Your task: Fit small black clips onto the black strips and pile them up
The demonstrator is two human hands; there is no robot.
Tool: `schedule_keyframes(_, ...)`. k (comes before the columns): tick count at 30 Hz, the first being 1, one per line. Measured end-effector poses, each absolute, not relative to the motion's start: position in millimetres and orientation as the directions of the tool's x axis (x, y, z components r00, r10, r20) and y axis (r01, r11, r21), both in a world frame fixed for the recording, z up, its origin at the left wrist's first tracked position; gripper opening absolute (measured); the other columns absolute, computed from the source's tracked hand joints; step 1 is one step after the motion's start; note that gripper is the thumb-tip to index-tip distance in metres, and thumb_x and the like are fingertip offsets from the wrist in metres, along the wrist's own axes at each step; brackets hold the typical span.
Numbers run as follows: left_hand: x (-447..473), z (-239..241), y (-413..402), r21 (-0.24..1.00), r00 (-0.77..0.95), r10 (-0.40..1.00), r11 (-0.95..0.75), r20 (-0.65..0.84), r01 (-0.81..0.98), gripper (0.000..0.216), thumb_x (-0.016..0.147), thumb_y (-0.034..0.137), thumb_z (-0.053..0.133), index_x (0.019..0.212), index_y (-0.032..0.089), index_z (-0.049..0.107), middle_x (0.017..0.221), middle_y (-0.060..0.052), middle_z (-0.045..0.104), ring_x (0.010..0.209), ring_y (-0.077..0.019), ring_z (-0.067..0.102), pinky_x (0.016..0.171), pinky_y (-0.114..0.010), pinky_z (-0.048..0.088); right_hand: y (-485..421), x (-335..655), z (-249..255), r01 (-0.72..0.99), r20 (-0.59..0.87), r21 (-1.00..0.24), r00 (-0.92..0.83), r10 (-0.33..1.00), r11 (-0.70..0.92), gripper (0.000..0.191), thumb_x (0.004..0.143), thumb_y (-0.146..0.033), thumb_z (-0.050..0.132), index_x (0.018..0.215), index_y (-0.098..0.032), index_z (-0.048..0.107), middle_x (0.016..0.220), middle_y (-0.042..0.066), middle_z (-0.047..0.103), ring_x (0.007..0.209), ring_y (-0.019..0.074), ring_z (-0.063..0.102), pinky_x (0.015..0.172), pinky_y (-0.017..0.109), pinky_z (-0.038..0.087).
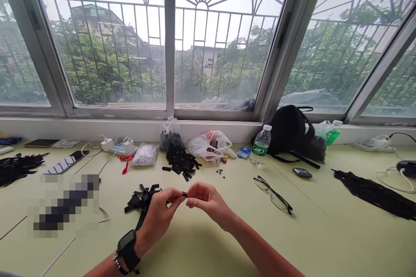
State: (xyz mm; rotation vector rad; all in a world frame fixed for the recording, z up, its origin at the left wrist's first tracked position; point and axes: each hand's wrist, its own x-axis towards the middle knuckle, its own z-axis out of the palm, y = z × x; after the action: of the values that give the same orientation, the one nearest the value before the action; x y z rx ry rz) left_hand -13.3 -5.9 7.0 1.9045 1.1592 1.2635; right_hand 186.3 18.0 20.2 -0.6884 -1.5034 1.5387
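Both grips, your left hand [158, 218] and right hand [208, 201], pinch narrowly on a small black strip [184, 194], raised above the table [308, 233] for fingertip control, just beside a loose black strip bundle [142, 199].

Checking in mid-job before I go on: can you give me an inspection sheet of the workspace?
Surface: pale green table, crowded.
Job's things: small black strip pinched between both hands; bundle of black strips beside the left hand.
Grippers: left hand, with black watch; right hand.
Clutter: eyeglasses, water bottle, black backpack, plastic bag.
Cables: white cable near power strip.
Surroundings: barred window, trees outside.
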Motion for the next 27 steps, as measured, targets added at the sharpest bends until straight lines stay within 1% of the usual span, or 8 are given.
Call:
schedule_keyframes(10, -14.2, 3.3, -5.2, 0.779, 0.181, 0.878, -0.477, 0.443, 0.407, 0.019, 0.1, 0.035, 0.059, 0.093, 0.022, 0.071, 0.084, 0.0, 0.074, 0.075, -0.0168, 0.065, 0.072, -0.027, 0.048, 17.8, 184.3, 16.4, -0.205, 0.134, -0.978, -0.458, 0.879, 0.042, 0.033, 0.073, -0.038, 0.09, 0.092, -0.016, 0.073, 0.084, 0.005, 0.071, 0.079, 0.0176, 0.065, 0.077, 0.032, 0.051)
schedule_keyframes(17, -14.2, 4.2, -6.0, 0.769, 0.182, 0.879, -0.474, 0.44, 0.429, 0.02, 0.101, 0.036, 0.058, 0.092, 0.022, 0.07, 0.083, 0.0, 0.074, 0.074, -0.0166, 0.065, 0.07, -0.027, 0.048, 17.0, 184.4, 17.7, -0.206, 0.123, -0.978, -0.471, 0.874, 0.026, 0.034, 0.074, -0.038, 0.09, 0.094, -0.016, 0.073, 0.084, 0.005, 0.071, 0.08, 0.0178, 0.065, 0.078, 0.033, 0.051)
schedule_keyframes(21, -14.4, 6.2, -6.7, 0.768, 0.188, 0.881, -0.471, 0.433, 0.434, 0.024, 0.101, 0.039, 0.058, 0.089, 0.021, 0.069, 0.079, 0.0, 0.072, 0.071, -0.0163, 0.063, 0.068, -0.027, 0.047, 13.9, 184.2, 22.5, -0.193, 0.143, -0.98, -0.478, 0.866, 0.056, 0.032, 0.076, -0.038, 0.088, 0.097, -0.017, 0.073, 0.089, 0.005, 0.071, 0.083, 0.0178, 0.064, 0.08, 0.033, 0.05)
schedule_keyframes(24, -13.4, 7.3, -7.2, 0.767, 0.183, 0.883, -0.466, 0.431, 0.441, 0.028, 0.1, 0.042, 0.059, 0.085, 0.021, 0.068, 0.075, 0.0, 0.069, 0.068, -0.0157, 0.061, 0.064, -0.026, 0.045, 11.8, 184.3, 26.1, -0.162, 0.173, -0.981, -0.481, 0.86, 0.107, 0.028, 0.08, -0.039, 0.085, 0.095, -0.018, 0.074, 0.089, 0.004, 0.071, 0.084, 0.0174, 0.063, 0.08, 0.032, 0.049)
schedule_keyframes(27, -12.1, 7.4, -8.1, 0.762, 0.18, 0.88, -0.472, 0.441, 0.443, 0.027, 0.1, 0.042, 0.059, 0.087, 0.021, 0.068, 0.075, 0.0, 0.069, 0.068, -0.0156, 0.06, 0.063, -0.025, 0.046, 12.1, 185.0, 26.7, -0.117, 0.197, -0.98, -0.487, 0.851, 0.16, 0.026, 0.083, -0.04, 0.081, 0.094, -0.017, 0.076, 0.09, 0.005, 0.071, 0.086, 0.0181, 0.063, 0.08, 0.031, 0.049)
